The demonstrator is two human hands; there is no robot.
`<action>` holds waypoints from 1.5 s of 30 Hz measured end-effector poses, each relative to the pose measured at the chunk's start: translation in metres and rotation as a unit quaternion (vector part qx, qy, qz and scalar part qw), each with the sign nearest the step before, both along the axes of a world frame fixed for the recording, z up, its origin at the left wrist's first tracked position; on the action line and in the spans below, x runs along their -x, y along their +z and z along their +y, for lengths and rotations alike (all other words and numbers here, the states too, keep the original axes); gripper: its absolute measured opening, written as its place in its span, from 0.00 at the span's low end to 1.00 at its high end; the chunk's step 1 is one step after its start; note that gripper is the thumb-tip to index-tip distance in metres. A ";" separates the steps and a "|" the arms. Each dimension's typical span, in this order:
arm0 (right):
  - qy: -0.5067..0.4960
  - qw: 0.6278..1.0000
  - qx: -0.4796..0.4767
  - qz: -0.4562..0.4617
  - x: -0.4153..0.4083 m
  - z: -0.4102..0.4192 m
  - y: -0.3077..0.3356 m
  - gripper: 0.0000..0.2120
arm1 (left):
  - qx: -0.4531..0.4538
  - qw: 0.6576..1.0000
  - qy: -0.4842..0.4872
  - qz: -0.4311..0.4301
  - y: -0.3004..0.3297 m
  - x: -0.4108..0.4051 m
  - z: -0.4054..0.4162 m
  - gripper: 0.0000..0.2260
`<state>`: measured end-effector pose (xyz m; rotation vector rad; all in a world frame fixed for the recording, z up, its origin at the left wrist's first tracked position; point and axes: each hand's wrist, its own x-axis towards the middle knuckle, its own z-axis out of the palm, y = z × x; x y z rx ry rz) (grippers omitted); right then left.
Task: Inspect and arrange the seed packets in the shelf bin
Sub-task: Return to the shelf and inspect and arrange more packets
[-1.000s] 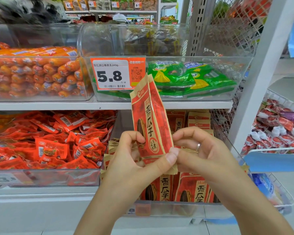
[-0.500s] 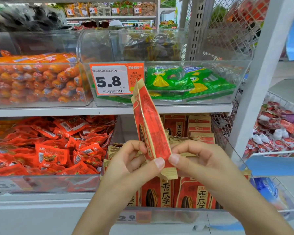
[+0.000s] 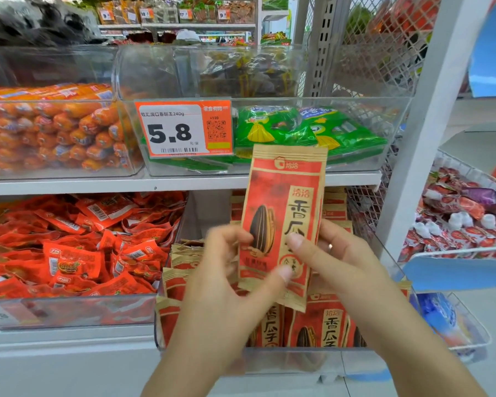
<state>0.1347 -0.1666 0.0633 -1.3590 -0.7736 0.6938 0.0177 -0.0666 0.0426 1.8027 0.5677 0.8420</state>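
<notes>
I hold one red and tan sunflower seed packet (image 3: pixel 284 207) upright in front of the lower shelf, its printed front facing me. My left hand (image 3: pixel 226 282) pinches its lower left edge with the thumb across the front. My right hand (image 3: pixel 341 262) grips its lower right side, thumb on the front, a ring on one finger. Below and behind the hands stands a clear shelf bin (image 3: pixel 292 359) with several matching seed packets (image 3: pixel 324 328) standing upright in rows.
A clear bin of red snack packs (image 3: pixel 78 253) sits to the left. The shelf above holds orange sausages (image 3: pixel 49 130), green packets (image 3: pixel 307 130) and a 5.8 price tag (image 3: pixel 184 128). A white shelf post (image 3: pixel 421 130) and wire baskets (image 3: pixel 467 222) stand at the right.
The packet has turned from edge-on to facing me flat, and both hands have shifted their grip on its lower part. The camera view has tilted slightly.
</notes>
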 end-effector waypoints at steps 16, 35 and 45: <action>-0.064 0.994 -0.078 -0.042 0.006 0.005 -0.002 0.16 | -0.237 0.968 0.082 -0.001 0.004 -0.002 -0.009 0.22; 0.106 0.993 0.039 -0.041 0.000 0.013 -0.011 0.35 | 0.059 0.987 0.012 -0.147 0.022 -0.007 -0.001 0.09; 0.058 0.995 0.061 -0.048 -0.008 0.021 -0.022 0.38 | 0.095 0.983 0.001 -0.159 0.022 -0.008 -0.002 0.08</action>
